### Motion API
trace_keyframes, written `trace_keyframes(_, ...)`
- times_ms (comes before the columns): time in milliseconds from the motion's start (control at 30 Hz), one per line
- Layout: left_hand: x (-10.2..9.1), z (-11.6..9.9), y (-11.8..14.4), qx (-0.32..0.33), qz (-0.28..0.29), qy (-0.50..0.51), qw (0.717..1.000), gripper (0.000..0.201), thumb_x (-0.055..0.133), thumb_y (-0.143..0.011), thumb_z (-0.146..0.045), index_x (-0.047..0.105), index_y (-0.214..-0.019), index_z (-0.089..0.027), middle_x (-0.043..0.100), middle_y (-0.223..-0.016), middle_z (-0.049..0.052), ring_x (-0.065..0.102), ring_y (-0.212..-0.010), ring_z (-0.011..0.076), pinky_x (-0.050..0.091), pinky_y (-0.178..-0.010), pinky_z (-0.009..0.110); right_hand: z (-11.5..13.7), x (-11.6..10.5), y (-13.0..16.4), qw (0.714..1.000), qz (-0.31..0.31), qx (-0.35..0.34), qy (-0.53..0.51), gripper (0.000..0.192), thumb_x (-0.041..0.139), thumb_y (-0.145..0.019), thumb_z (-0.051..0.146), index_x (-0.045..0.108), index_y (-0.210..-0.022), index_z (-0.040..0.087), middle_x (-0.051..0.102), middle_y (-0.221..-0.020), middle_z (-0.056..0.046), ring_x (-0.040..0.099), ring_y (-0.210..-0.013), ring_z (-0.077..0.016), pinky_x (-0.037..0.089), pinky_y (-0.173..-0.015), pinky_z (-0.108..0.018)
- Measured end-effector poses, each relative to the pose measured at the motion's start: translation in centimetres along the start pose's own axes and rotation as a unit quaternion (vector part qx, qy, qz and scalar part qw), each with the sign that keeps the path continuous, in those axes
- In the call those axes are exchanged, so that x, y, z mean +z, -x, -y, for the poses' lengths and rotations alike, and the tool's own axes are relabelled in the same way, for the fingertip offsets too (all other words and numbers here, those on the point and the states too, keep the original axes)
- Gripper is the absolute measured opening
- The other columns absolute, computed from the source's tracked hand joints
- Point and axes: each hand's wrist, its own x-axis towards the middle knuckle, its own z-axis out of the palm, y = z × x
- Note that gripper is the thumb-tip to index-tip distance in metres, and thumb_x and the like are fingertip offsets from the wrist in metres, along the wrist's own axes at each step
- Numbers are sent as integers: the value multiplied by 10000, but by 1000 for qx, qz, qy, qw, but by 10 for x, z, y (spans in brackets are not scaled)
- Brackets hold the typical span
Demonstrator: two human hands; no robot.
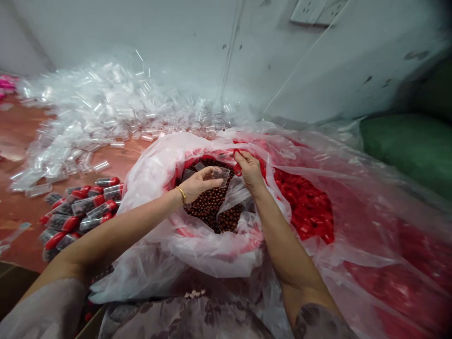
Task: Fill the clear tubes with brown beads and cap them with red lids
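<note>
My left hand (pixel 200 184), with a gold bracelet at the wrist, is closed on a clear plastic tube (pixel 221 174). It hovers over a bag of small brown beads (pixel 205 207), whose white plastic lining (pixel 212 256) is folded outward. Just to the right, my right hand (pixel 250 172) pinches a small red plastic cap (pixel 237 154), seen partly as a ring. Beneath that hand, a flap of clear film (pixel 235 193) lies across the beads. More clear plastic shows among the beads near my left hand.
Clear tubes (pixel 102 101) are heaped along the wall on the reddish tabletop (pixel 17 127). Red-capped, bead-filled tubes (pixel 84 207) are piled at left. Loose red caps (pixel 307 202) fill a plastic bag at right. A green sack (pixel 406 148) stands beyond; wall sockets (pixel 318 10) are above.
</note>
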Motion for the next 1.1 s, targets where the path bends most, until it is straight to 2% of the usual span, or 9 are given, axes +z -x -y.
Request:
trace_keyframes(100, -3, 0, 2, -19, 22, -2, 1000, 479, 833, -574, -362, 570, -923, -165, 673, -916, 21, 637, -825, 105, 468, -829, 254, 11, -3, 7, 995, -44, 41, -81, 403, 630, -670, 580, 584, -826, 211, 444, -445, 94, 357, -347, -57, 236, -340, -197)
trace_keyframes(167, -5, 2, 1, -26, 28, -21, 999, 488, 829, -581, -379, 563, -927, -159, 670, -881, 25, 641, -800, 117, 483, -814, 280, 19, -4, 16, 987, -38, 79, -134, 407, 675, -631, 562, 542, -811, 222, 411, -419, 117, 317, -303, -50, 225, -311, -195)
trace_keyframes(300, -7, 3, -2, -36, 47, -51, 997, 537, 850, -522, -421, 579, -881, -128, 649, -817, 20, 627, -746, 115, 513, -748, 282, 29, -1, 38, 976, -46, 114, -181, 460, 753, -524, 525, 471, -731, 226, 518, -501, 110, 407, -306, -51, 356, -314, -198)
trace_keyframes(500, -6, 0, 1, -12, 59, -58, 996, 558, 859, -503, -416, 559, -871, -123, 638, -801, 10, 609, -712, 96, 508, -728, 260, 37, -4, 62, 989, 20, 107, -105, 352, 733, -610, 452, 514, -718, 199, 633, -593, 46, 527, -411, -69, 431, -414, -195)
trace_keyframes(667, -5, -3, 5, -7, 107, -40, 993, 513, 819, -579, -430, 542, -905, -147, 656, -860, 27, 618, -670, 98, 507, -686, 253, 41, -17, 68, 994, 100, 40, 16, 237, 676, -705, 369, 603, -846, 194, 659, -698, 10, 593, -589, -107, 493, -570, -246)
trace_keyframes(800, -4, -5, 6, -7, 101, -10, 995, 473, 760, -657, -462, 556, -964, -166, 671, -872, 37, 625, -671, 98, 506, -670, 235, 38, -20, 70, 986, 85, -23, 140, 167, 585, -772, 307, 647, -871, 187, 610, -723, 10, 547, -629, -104, 482, -591, -244)
trace_keyframes(867, -4, -4, 5, -1, 72, 7, 997, 485, 764, -655, -447, 558, -1000, -176, 669, -870, 28, 623, -677, 93, 506, -677, 235, 37, -17, 71, 990, 54, 10, 132, 199, 546, -785, 322, 639, -899, 189, 525, -647, 34, 474, -540, -91, 452, -487, -223)
trace_keyframes(967, -6, -2, 4, 3, 54, 10, 998, 544, 814, -585, -425, 545, -988, -176, 661, -865, 15, 619, -678, 95, 511, -668, 240, 39, -9, 70, 996, 30, 74, 44, 312, 536, -786, 439, 594, -980, 202, 401, -591, 66, 378, -455, -81, 399, -369, -208)
trace_keyframes(1100, -5, -1, 5, -11, 86, -16, 996, 542, 816, -582, -424, 528, -949, -146, 654, -823, 24, 613, -698, 106, 510, -652, 246, 41, -6, 67, 996, 30, 81, 5, 430, 449, -811, 596, 587, -789, 189, 378, -569, 55, 359, -450, -72, 395, -382, -203)
